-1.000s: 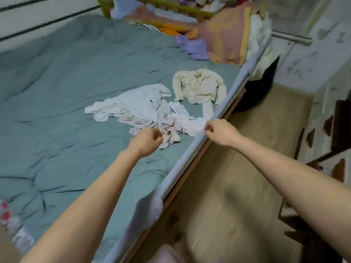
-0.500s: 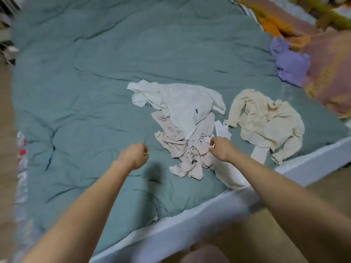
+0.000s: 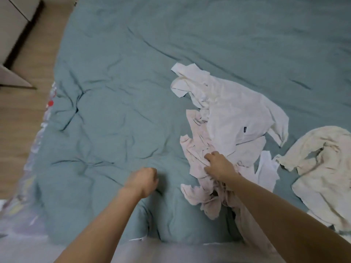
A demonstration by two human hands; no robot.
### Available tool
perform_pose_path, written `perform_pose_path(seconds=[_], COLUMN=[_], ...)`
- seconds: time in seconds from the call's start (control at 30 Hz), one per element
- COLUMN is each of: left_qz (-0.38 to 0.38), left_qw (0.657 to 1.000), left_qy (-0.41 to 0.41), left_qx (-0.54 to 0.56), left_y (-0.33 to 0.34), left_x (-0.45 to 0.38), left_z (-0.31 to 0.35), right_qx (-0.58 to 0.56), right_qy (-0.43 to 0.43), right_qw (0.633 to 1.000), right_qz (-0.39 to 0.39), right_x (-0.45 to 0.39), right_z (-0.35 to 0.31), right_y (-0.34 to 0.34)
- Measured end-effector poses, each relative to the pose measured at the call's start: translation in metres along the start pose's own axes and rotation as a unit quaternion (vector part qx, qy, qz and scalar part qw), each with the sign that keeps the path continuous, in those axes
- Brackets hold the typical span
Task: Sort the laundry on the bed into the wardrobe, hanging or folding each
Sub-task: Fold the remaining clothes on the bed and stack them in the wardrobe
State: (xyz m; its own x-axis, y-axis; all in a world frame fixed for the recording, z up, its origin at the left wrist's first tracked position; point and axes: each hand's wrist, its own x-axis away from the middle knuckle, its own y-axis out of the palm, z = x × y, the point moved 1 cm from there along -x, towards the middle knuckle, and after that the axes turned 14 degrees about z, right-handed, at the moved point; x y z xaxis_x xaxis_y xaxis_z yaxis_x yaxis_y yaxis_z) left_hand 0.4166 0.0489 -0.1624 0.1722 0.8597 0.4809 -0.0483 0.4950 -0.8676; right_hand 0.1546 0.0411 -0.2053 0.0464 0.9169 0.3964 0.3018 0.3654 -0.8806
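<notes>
Three garments are lying on my teal quilted bed cover (image 3: 117,114), all bunched toward the right side. Nothing bin-like or basket-like holds them, they're just loose on the bed. My right hand (image 3: 218,164) has its fingers spread and pressing down on the crumpled pale pink garment (image 3: 197,141), which sits partly under the wrinkled white shirt with a small dark label (image 3: 233,114). Off to the right, apart from that pile, is the rumpled cream long-sleeved top (image 3: 321,168). My left hand (image 3: 145,180) is curled into a fist with nothing in it, just beside the pink one. Wooden floor (image 3: 20,111) shows at left.
</notes>
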Motion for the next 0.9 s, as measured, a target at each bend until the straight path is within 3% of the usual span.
perform_pose_path(seconds=[0.07, 0.2, 0.33, 0.5, 0.7, 0.9], left_qz=[-0.004, -0.016, -0.002, 0.078, 0.062, 0.174], left_qw=[1.0, 1.0, 0.992, 0.945, 0.904, 0.859], left_qy=[-0.008, -0.008, -0.024, -0.033, 0.08, 0.129], left_qx=[0.008, 0.016, 0.122, 0.316, 0.416, 0.463], left_y=[0.0, -0.012, -0.049, -0.115, -0.163, -0.181], left_x=[0.0, 0.003, 0.006, 0.028, 0.069, 0.076], left_z=[-0.005, -0.007, 0.005, 0.025, 0.05, 0.063], right_qx=[-0.025, -0.156, -0.276, -0.373, -0.516, -0.669], right_qy=[0.026, 0.092, -0.005, -0.077, -0.054, -0.008], right_qw=[0.999, 0.982, 0.955, 0.912, 0.839, 0.713], right_qz=[-0.012, 0.053, 0.104, 0.152, 0.164, 0.207], right_x=[-0.002, 0.003, 0.016, 0.049, 0.085, 0.094], right_z=[0.006, 0.0, -0.044, -0.076, -0.104, -0.138], right_y=[0.01, 0.006, -0.048, -0.149, -0.234, -0.305])
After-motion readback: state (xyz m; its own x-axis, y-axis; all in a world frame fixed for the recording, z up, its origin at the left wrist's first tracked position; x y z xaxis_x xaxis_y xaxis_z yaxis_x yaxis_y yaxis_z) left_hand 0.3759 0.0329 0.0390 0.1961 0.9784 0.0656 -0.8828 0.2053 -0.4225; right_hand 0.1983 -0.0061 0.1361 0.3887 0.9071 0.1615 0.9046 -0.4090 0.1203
